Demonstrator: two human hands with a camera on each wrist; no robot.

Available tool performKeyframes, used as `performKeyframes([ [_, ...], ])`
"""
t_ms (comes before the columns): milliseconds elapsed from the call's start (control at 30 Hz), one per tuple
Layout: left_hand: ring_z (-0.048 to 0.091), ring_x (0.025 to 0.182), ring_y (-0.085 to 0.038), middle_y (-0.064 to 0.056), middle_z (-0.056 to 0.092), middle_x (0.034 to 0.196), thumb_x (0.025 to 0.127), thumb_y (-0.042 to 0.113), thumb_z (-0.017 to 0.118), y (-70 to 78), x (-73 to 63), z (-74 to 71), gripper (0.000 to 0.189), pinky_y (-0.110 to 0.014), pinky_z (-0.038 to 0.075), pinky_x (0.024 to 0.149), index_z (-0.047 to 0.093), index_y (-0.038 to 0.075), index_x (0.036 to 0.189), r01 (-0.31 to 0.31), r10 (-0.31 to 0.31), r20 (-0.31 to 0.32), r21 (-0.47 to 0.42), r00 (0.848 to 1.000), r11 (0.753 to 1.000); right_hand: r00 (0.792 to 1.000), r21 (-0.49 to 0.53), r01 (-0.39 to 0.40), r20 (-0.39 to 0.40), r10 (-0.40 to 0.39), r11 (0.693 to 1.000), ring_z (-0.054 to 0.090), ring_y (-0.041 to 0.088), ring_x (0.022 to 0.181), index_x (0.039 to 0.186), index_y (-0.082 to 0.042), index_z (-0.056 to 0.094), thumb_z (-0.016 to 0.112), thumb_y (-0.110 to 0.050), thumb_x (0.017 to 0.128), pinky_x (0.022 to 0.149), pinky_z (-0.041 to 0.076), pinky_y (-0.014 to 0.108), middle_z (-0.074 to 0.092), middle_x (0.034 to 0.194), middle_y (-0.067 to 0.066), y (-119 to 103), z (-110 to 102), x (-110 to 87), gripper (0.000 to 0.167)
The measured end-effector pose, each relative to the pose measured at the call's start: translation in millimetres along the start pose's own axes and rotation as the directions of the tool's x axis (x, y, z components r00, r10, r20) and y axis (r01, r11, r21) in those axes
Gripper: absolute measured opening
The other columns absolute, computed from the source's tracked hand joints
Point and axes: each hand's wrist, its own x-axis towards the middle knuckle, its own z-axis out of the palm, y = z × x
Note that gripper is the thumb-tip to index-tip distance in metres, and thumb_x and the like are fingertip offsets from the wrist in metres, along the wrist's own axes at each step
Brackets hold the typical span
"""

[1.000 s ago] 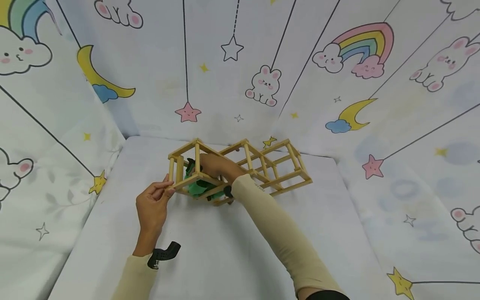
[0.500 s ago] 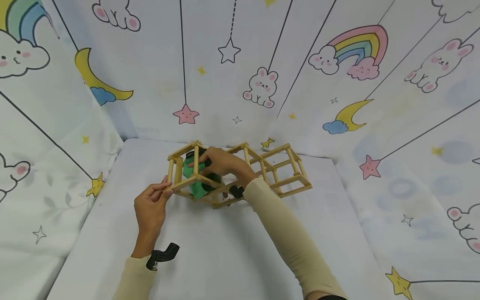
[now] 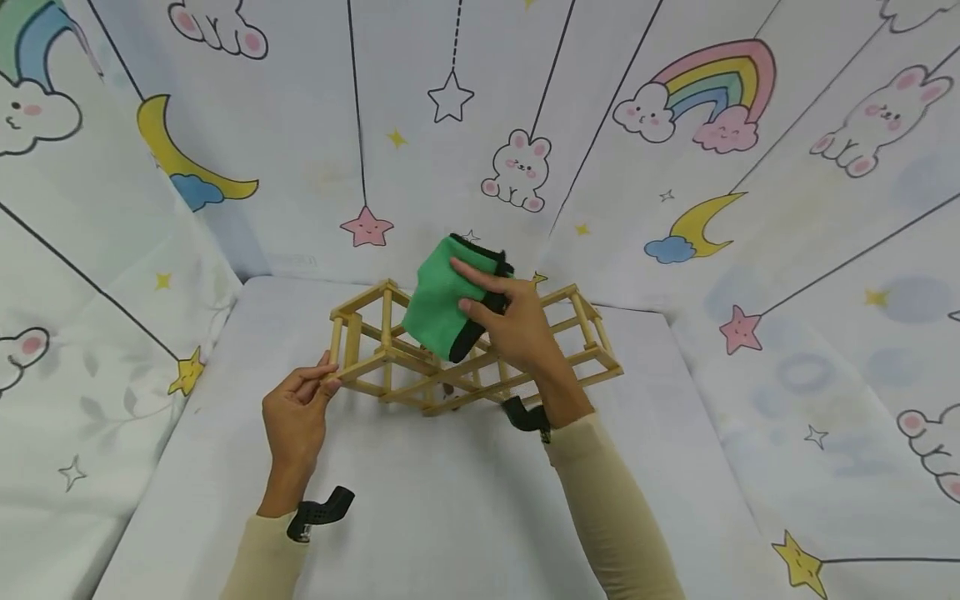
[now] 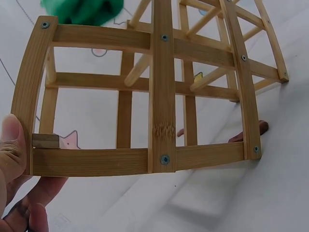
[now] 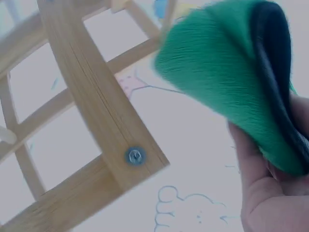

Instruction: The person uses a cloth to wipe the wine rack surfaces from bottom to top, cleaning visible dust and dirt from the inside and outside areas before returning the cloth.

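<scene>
A light wooden rack (image 3: 387,321) of joined, box-shaped frames stands on the white surface. My left hand (image 3: 295,421) grips its left lower corner, with the thumb (image 4: 10,154) on the wood in the left wrist view. Raised above the rack's middle, my right hand (image 3: 519,329) pinches a folded green cloth (image 3: 438,296) with a black edge. In the right wrist view the cloth (image 5: 207,58) bends between thumb and fingers, apart from the wooden bars (image 5: 91,92). Part of the rack is hidden behind the cloth and right hand.
White fabric walls (image 3: 300,108) printed with stars, moons and rabbits rise behind and on both sides. The white surface (image 3: 435,508) extends in front of the rack. Small black camera mounts (image 3: 322,510) sit at both wrists.
My right hand has lifted the green cloth from inside the rack's left frame, up and to the right, above the rack. The left hand keeps its hold on the corner.
</scene>
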Motion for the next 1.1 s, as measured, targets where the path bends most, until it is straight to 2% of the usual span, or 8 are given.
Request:
performKeyframes([
  [200,0.067,0.13,-0.01,-0.026,0.07,0.133,0.094,0.0,0.077,1.1,2.3,-1.0,0.025,-0.016,0.055,0.094,0.075,-0.008,0.118,-0.013,0.013,0.001,0.001,1.0,1.0,0.958,0.083,0.175,-0.245,-0.15,0.981,0.052,0.028,0.146,0.161,-0.026,0.048,0.064,-0.006,0.106,0.112,0.052,0.032,0.043,0.169,0.005,7,11,-74.1,0.06],
  [433,0.068,0.13,-0.01,-0.026,0.069,0.134,0.095,0.001,0.076,-0.2,4.2,0.3,0.025,-0.017,0.055,0.095,0.075,-0.009,0.118,-0.009,0.009,0.012,-0.007,1.0,1.0,0.918,0.194,0.178,-0.386,-0.092,0.965,0.048,0.022,0.151,0.168,-0.014,0.029,0.053,0.009,0.106,0.114,0.049,0.028,0.029,0.173,0.021,45,64,-162.2,0.07],
  [600,0.069,0.129,-0.01,-0.024,0.07,0.134,0.094,0.001,0.077,-2.1,5.1,2.7,0.026,-0.017,0.056,0.094,0.075,-0.009,0.118,0.004,-0.004,-0.001,-0.008,1.0,1.0,0.902,0.338,0.013,-0.41,0.135,0.941,0.042,0.011,0.153,0.17,-0.024,0.026,0.057,-0.004,0.11,0.115,0.046,0.024,0.021,0.176,0.015,79,89,-189.9,0.071],
  [700,0.069,0.128,-0.009,-0.022,0.071,0.133,0.094,0.002,0.078,-2.5,5.6,3.1,0.026,-0.016,0.055,0.095,0.075,-0.008,0.118,0.012,-0.012,-0.005,-0.012,1.0,1.0,0.858,0.42,-0.133,-0.406,0.316,0.898,0.056,-0.006,0.117,0.169,-0.036,0.027,0.062,-0.017,0.109,0.102,0.048,0.013,0.013,0.179,0.006,103,97,-194.5,0.072],
  [833,0.069,0.128,-0.008,-0.022,0.072,0.132,0.093,0.002,0.078,-2.5,5.4,2.9,0.027,-0.016,0.055,0.094,0.075,-0.01,0.117,0.03,-0.03,-0.009,-0.039,1.0,0.999,0.789,0.491,-0.328,-0.328,0.52,0.807,0.031,0.006,0.07,0.166,-0.052,0.02,0.07,-0.028,0.105,0.084,0.044,0.019,0.0,0.179,0.005,134,106,-195.7,0.083],
  [900,0.069,0.127,-0.009,-0.022,0.072,0.132,0.093,0.002,0.078,-2.5,5.1,2.9,0.027,-0.016,0.055,0.095,0.075,-0.01,0.117,0.033,-0.033,-0.008,-0.046,0.999,0.998,0.767,0.512,-0.414,-0.249,0.592,0.752,0.044,0.014,0.077,0.166,-0.055,0.012,0.073,-0.028,0.104,0.099,0.047,0.028,-0.008,0.18,0.009,146,108,-196.0,0.091],
  [967,0.069,0.127,-0.008,-0.021,0.072,0.132,0.094,0.002,0.078,-2.6,4.8,3.0,0.027,-0.016,0.055,0.095,0.075,-0.01,0.118,0.032,-0.032,-0.005,-0.037,0.999,0.999,0.757,0.499,-0.484,-0.173,0.63,0.719,0.058,0.029,0.112,0.167,-0.054,0.004,0.073,-0.025,0.103,0.119,0.041,0.045,-0.015,0.179,0.015,153,108,-197.2,0.098],
  [1100,0.069,0.127,-0.008,-0.02,0.071,0.133,0.093,0.002,0.078,-2.7,4.7,3.3,0.027,-0.016,0.055,0.094,0.075,-0.01,0.118,0.028,-0.028,0.0,-0.031,1.0,0.999,0.754,0.372,-0.599,-0.039,0.656,0.71,0.059,0.046,0.135,0.17,-0.046,-0.001,0.073,-0.017,0.102,0.106,0.056,0.055,0.04,0.162,0.031,155,94,-203.8,0.104],
])
